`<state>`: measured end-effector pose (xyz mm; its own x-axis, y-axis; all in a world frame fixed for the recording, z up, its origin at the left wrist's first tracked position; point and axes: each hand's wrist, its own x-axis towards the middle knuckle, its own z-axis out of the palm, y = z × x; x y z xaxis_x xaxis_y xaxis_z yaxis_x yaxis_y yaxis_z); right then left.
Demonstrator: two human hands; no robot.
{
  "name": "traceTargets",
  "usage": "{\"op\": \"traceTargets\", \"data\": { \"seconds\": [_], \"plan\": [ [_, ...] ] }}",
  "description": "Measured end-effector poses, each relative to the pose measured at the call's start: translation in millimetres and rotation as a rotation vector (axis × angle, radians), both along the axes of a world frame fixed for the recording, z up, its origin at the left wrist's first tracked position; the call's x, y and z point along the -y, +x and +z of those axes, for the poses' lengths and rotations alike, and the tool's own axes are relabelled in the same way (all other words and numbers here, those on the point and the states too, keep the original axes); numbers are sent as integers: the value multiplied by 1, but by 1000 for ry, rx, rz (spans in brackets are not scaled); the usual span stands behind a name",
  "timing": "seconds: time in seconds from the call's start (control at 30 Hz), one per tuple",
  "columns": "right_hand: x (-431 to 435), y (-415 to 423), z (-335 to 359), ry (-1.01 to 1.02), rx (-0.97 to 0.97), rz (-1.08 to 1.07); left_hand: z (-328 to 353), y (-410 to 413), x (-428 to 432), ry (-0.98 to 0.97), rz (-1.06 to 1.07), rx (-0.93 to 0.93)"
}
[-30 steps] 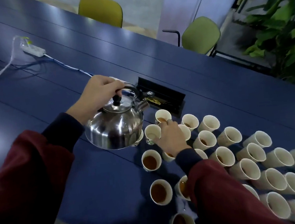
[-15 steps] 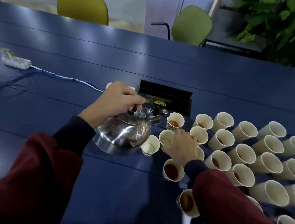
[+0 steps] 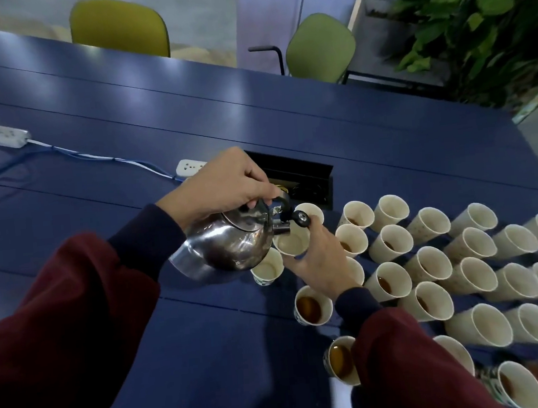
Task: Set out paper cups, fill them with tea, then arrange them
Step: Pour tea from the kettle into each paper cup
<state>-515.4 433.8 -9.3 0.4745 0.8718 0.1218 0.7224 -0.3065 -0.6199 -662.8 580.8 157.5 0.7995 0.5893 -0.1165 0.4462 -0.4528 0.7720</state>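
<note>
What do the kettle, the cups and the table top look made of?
Kettle: polished metal, probably stainless steel, going by its mirror-like reflections. Paper cups: thin, matte white walls, consistent with paper. Table: dark blue, smooth satin finish with soft glare; core material unclear.

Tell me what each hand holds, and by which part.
The left hand grips the shiny steel kettle by its black top handle. The right hand holds a white paper cup round its side wall.
</note>
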Motion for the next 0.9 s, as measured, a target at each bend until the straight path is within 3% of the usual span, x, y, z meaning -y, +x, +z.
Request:
{"op": "traceTargets", "data": {
  "seconds": [0.3,0.9],
  "plan": [
    [0,-1,10,111,-214,-36,8,11,3,125,-70,-18],
    [4,3,3,152,-278,-53,6,35,23,384,-172,-62]
  ]
}}
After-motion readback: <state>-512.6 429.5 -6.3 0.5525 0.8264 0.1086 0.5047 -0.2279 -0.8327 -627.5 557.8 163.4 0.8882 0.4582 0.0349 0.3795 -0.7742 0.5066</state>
